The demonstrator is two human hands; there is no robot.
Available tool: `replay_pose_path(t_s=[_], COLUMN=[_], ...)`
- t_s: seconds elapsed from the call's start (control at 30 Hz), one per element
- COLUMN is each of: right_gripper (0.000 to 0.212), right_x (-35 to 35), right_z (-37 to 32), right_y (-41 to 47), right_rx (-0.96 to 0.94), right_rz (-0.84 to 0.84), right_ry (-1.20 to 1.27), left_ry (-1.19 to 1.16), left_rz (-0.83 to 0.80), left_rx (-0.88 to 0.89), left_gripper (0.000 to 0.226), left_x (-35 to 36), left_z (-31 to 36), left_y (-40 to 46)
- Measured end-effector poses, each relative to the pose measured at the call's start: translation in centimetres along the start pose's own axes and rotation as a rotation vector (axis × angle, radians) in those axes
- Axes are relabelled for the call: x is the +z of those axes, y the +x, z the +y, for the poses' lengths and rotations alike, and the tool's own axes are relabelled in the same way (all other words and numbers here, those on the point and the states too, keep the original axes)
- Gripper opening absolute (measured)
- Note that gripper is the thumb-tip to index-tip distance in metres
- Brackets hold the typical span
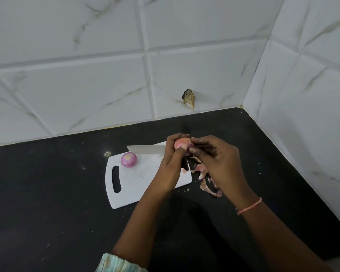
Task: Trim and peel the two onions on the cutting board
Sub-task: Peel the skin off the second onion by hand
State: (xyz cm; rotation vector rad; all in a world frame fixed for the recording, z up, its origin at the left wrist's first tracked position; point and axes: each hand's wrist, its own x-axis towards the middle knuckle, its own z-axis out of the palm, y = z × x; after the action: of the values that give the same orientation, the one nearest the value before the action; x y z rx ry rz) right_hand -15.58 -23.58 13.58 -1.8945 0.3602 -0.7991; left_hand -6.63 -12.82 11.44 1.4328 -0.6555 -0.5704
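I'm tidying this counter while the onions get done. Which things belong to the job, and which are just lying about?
Job:
- pink onion held up in both hands; left hand, right hand
- peeled purple onion
- white plastic cutting board
- steel knife
- loose pink onion skins

Lying about:
- brown scrap stuck on the wall tile

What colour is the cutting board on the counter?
White. The board shows clearly in the head view, against the black counter.
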Motion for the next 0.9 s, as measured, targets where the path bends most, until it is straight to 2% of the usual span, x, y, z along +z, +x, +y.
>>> replay_pose_path(t_s=[0.13,0.33,0.47,0.57,0.8,0.9], right_gripper=[0.014,0.017,0.017,0.016,0.009,0.009], right_x=[0.2,0.5,0.5,0.6,0.0,0.0], right_z=[0.0,0.1,-0.2,-0.3,-0.2,0.1], right_y=[-0.1,0.2,0.4,0.4,0.8,1.0], right_rx=[-0.037,-0.121,-0.144,-0.088,0.203,0.313], right_rz=[0.078,0.002,-0.024,-0.03,0.011,0.042], right_ry=[-0.058,-0.336,-0.348,-0.286,0.051,0.155], left_ry=[0.03,0.039,0.054,0.043,-0.108,-0.212], left_rz=[-0.002,0.027,0.011,0.001,-0.048,-0.045], left_rx=[0.014,0.017,0.003,-0.003,-0.051,-0.081], left_gripper=[0.028,0.021,0.01,0.017,0.033,0.032], left_x=[0.2,0.4,0.8,0.7,0.3,0.3], left_z=[0.3,0.3,0.1,0.1,0.1,0.0], left_y=[-0.1,-0.3,-0.3,-0.2,-0.2,-0.2])
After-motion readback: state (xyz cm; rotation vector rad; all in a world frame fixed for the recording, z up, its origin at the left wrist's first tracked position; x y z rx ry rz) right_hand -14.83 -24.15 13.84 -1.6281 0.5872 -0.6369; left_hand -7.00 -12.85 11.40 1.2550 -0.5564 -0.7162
